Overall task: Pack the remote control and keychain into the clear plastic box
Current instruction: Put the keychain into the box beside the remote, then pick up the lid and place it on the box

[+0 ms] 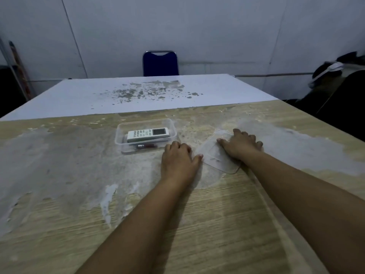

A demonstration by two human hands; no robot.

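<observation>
Closing up looks like the step in hand: the remote (148,134) already lies flat inside the clear box (145,135), keypad up, screen end toward the right. Under its near edge sits something small, red and dark, probably the keychain (146,146), though the dim light and the plastic wall blur it.

Right hand (241,143) rests palm down on the lid (218,156), fingers lightly spread across its far half, thumb lying on the sheet; no pinch yet. Left hand (178,157) lies flat on the table (59,175), fingers loosely together, knuckles just beside the box's near right corner, thumb tip close to the lid's left edge.

Box sits just beyond the left fingertips; lid is flat on the table, apart from the box.

Next move, as judged: get an edge of the thin lid up, carry it left, seat it square over the rim.
</observation>
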